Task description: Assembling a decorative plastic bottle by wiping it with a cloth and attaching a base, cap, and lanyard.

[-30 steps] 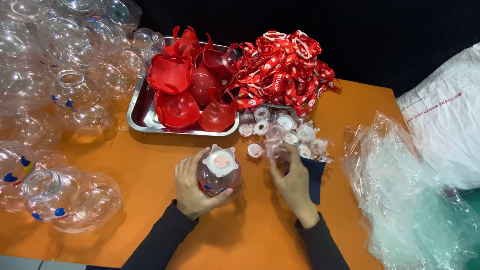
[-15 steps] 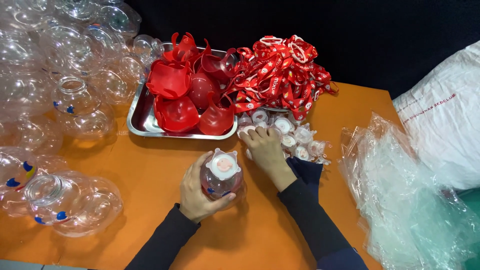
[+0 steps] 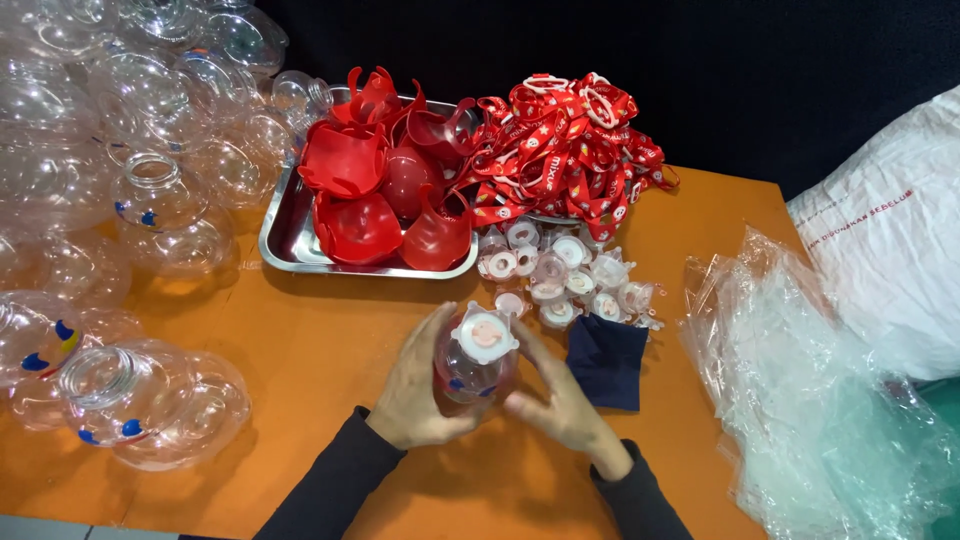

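Your right hand (image 3: 565, 405) has come back from the heap of white caps (image 3: 560, 275) beyond your fingertips and now closes on the clear round bottle (image 3: 475, 360), so both hands cup it, your left hand (image 3: 415, 390) wrapped around its far side, with a white cap already seated on its mouth. The bottle sits between your palms above the orange table (image 3: 330, 340), just short of the steel tray (image 3: 285, 245) of red pieces. Your fingers hide its lower body, so you cannot tell whether the cap is fully pressed home.
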